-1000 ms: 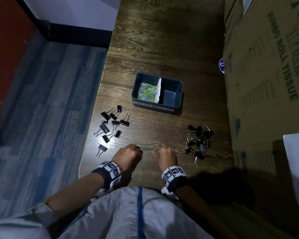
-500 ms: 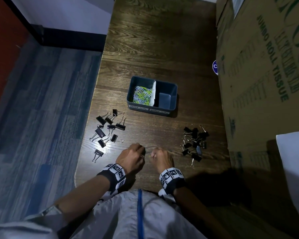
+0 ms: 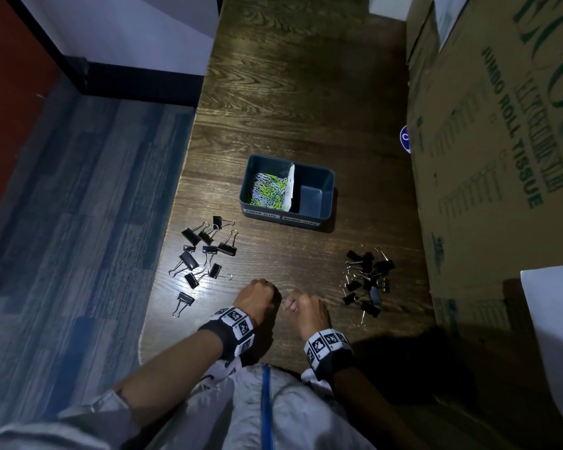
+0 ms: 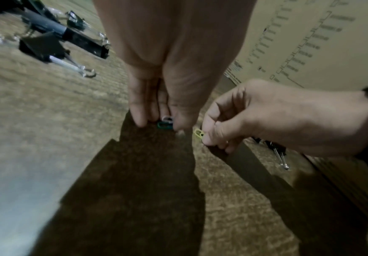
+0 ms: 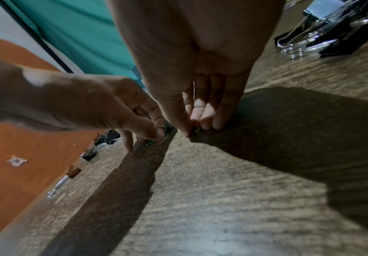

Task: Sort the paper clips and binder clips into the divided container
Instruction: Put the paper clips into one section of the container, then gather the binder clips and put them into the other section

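Note:
A dark blue divided container (image 3: 326, 203) stands mid-table. Its left compartment holds several green, white and blue paper clips (image 3: 268, 190); its right compartment is bare. Black binder clips lie in two groups, one on the left (image 3: 205, 251) and one on the right (image 3: 368, 277). Near the front edge my left hand (image 3: 268, 295) pinches a green and a white paper clip (image 4: 166, 123) just above the wood. Close beside it, my right hand (image 3: 291, 306) pinches a yellow paper clip (image 4: 198, 133) between thumb and forefinger (image 5: 185, 128).
A tall cardboard box (image 3: 501, 157) lines the right side of the wooden table (image 3: 306, 92). The table's left edge drops to blue carpet (image 3: 78, 222). A white sheet (image 3: 553, 319) sits at the right.
Both hands have drawn closer together near the front edge. Each keeps its pinch on small paper clips. The binder clip groups and the container have not moved.

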`<act>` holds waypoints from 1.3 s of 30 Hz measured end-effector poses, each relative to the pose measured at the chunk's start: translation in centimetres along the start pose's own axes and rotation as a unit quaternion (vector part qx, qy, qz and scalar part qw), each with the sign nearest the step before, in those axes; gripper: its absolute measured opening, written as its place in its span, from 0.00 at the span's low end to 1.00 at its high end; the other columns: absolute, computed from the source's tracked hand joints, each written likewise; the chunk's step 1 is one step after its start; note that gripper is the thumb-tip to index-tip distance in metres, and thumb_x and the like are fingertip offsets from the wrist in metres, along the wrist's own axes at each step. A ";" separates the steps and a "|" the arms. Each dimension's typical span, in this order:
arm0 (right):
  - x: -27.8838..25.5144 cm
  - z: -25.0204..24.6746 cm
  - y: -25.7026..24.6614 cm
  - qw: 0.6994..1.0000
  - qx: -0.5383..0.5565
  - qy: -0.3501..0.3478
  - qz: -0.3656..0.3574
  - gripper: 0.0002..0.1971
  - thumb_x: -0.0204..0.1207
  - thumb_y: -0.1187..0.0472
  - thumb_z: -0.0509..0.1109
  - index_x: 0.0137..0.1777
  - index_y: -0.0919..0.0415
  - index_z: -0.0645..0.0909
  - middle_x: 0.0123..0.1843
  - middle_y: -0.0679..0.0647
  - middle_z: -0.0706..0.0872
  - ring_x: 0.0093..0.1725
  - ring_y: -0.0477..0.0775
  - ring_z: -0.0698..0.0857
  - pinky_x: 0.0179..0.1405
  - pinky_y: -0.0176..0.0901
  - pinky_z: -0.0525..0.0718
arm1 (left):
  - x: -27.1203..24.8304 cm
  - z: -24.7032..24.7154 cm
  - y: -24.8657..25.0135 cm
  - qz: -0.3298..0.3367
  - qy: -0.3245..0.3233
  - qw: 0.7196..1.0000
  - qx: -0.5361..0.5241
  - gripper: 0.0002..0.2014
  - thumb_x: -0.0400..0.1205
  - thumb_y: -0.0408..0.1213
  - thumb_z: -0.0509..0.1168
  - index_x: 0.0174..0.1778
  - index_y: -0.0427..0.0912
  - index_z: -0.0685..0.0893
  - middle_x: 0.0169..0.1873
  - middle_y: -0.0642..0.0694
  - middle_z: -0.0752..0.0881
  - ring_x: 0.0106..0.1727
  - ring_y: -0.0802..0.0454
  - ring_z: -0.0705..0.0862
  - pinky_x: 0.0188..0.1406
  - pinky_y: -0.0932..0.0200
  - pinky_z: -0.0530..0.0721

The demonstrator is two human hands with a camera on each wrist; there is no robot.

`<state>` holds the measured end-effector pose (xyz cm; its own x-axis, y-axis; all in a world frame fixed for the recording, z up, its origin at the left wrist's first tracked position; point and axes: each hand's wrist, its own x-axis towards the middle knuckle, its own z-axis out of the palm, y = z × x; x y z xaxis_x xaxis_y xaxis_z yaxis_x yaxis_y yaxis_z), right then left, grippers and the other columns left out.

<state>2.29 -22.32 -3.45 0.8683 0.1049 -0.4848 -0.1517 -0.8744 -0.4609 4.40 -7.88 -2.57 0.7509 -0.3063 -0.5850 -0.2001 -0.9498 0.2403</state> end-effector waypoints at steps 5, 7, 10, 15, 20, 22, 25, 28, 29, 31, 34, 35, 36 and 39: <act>-0.1 -0.6 -0.5 1.000 -0.009 0.014 -0.012 0.06 0.71 0.65 0.68 0.41 0.52 0.84 0.38 0.47 0.88 0.41 0.55 0.88 0.40 0.49 0.86 | 0.0 0.1 0.0 0.039 0.003 0.999 0.031 0.17 0.76 0.39 0.69 0.59 0.37 0.83 0.55 0.37 0.84 0.57 0.38 0.82 0.49 0.50 0.83; 0.4 -1.8 -1.6 1.000 -0.004 0.026 -0.017 0.05 0.73 0.63 0.69 0.40 0.51 0.83 0.37 0.45 0.87 0.40 0.53 0.87 0.40 0.49 0.86 | -0.8 0.1 -0.2 0.041 0.011 0.999 0.009 0.15 0.74 0.38 0.71 0.55 0.38 0.83 0.51 0.40 0.86 0.51 0.40 0.84 0.45 0.54 0.81; 2.7 -4.7 -4.4 0.998 0.007 0.052 -0.035 0.07 0.78 0.62 0.69 0.40 0.51 0.84 0.39 0.44 0.87 0.39 0.49 0.86 0.39 0.47 0.87 | -2.2 0.8 -1.4 0.037 0.035 0.997 -0.055 0.11 0.68 0.38 0.74 0.37 0.51 0.78 0.35 0.50 0.83 0.34 0.48 0.82 0.29 0.62 0.71; 8.2 -10.0 -9.8 0.971 0.083 0.178 -0.135 0.09 0.76 0.72 0.70 0.37 0.61 0.86 0.37 0.52 0.87 0.35 0.49 0.85 0.35 0.45 0.88 | -3.0 -0.2 -4.1 0.004 0.098 0.980 -0.173 0.06 0.75 0.37 0.68 0.33 0.48 0.78 0.30 0.55 0.82 0.31 0.53 0.82 0.29 0.61 0.78; 11.8 -12.9 -11.9 0.960 0.128 0.211 -0.130 0.06 0.71 0.68 0.80 0.42 0.59 0.86 0.37 0.51 0.86 0.37 0.50 0.85 0.39 0.46 0.88 | -1.5 -6.2 -5.8 0.019 0.184 0.960 -0.211 0.05 0.77 0.31 0.72 0.42 0.46 0.84 0.33 0.56 0.83 0.36 0.56 0.85 0.41 0.61 0.86; 11.5 -13.0 -11.2 0.953 0.132 0.238 -0.136 0.04 0.72 0.67 0.79 0.43 0.58 0.87 0.39 0.51 0.87 0.37 0.48 0.85 0.36 0.44 0.87 | -0.4 -9.4 -6.4 0.027 0.244 0.940 -0.239 0.08 0.76 0.28 0.72 0.42 0.46 0.84 0.33 0.56 0.84 0.35 0.62 0.84 0.41 0.62 0.87; 9.5 -12.0 -9.2 0.940 0.119 0.276 -0.162 0.03 0.75 0.70 0.75 0.43 0.61 0.87 0.39 0.51 0.87 0.35 0.47 0.84 0.33 0.31 0.81 | 1.8 -13.6 -6.6 0.015 0.323 0.903 -0.283 0.04 0.79 0.30 0.71 0.45 0.43 0.85 0.37 0.52 0.87 0.38 0.61 0.86 0.40 0.66 0.86; 7.6 -10.7 -6.1 0.943 0.095 0.277 -0.161 0.05 0.74 0.71 0.75 0.43 0.61 0.87 0.38 0.52 0.87 0.34 0.47 0.84 0.32 0.32 0.82 | 3.7 -16.6 -6.0 -0.003 0.349 0.884 -0.311 0.06 0.80 0.34 0.72 0.51 0.40 0.85 0.40 0.47 0.89 0.40 0.54 0.87 0.45 0.60 0.87; 7.3 -10.2 -4.8 0.949 0.084 0.269 -0.145 0.05 0.74 0.70 0.75 0.43 0.60 0.87 0.39 0.52 0.88 0.35 0.48 0.84 0.33 0.34 0.84 | 4.2 -17.1 -6.0 -0.007 0.344 0.883 -0.318 0.09 0.80 0.35 0.72 0.54 0.39 0.85 0.42 0.46 0.90 0.42 0.53 0.88 0.46 0.58 0.88; 6.7 -9.8 -2.4 0.956 0.071 0.263 -0.111 0.05 0.74 0.69 0.75 0.46 0.59 0.88 0.43 0.53 0.88 0.41 0.50 0.84 0.40 0.44 0.88 | 4.8 -17.1 -6.4 -0.021 0.343 0.885 -0.313 0.13 0.81 0.38 0.71 0.60 0.39 0.85 0.46 0.43 0.91 0.46 0.50 0.89 0.50 0.54 0.88; 6.1 -10.1 1.3 0.966 0.028 0.256 -0.016 0.08 0.74 0.65 0.76 0.53 0.59 0.88 0.55 0.56 0.86 0.58 0.59 0.81 0.61 0.46 0.76 | 4.6 -15.2 -8.0 -0.047 0.383 0.885 -0.263 0.11 0.84 0.36 0.66 0.62 0.41 0.83 0.51 0.41 0.89 0.47 0.47 0.88 0.49 0.49 0.88; 6.0 -10.3 2.4 0.970 0.011 0.239 0.039 0.12 0.74 0.62 0.77 0.57 0.57 0.87 0.61 0.58 0.82 0.64 0.60 0.78 0.66 0.47 0.73 | 4.4 -14.2 -8.9 -0.062 0.383 0.886 -0.252 0.12 0.84 0.35 0.65 0.63 0.42 0.81 0.54 0.41 0.87 0.47 0.47 0.87 0.49 0.48 0.88; 6.0 -10.5 3.5 0.970 -0.002 0.222 0.097 0.16 0.74 0.58 0.78 0.61 0.55 0.85 0.67 0.59 0.78 0.69 0.61 0.74 0.69 0.52 0.72 | 4.0 -13.0 -9.7 -0.085 0.371 0.891 -0.247 0.13 0.84 0.35 0.64 0.65 0.42 0.79 0.57 0.40 0.84 0.48 0.47 0.85 0.50 0.48 0.87; 5.8 -10.9 6.2 0.959 -0.015 0.192 0.208 0.29 0.72 0.47 0.79 0.72 0.50 0.77 0.78 0.61 0.67 0.78 0.65 0.66 0.76 0.67 0.67 | 2.7 -9.5 -12.4 -0.188 0.304 0.910 -0.210 0.24 0.83 0.46 0.65 0.73 0.40 0.70 0.70 0.33 0.73 0.63 0.39 0.77 0.65 0.40 0.78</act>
<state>11.53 -32.30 -1.02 0.8460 -0.4332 -0.3108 -0.5144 -0.8164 -0.2625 14.89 3.62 0.24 0.9518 0.2477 -0.1809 0.3045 -0.8336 0.4609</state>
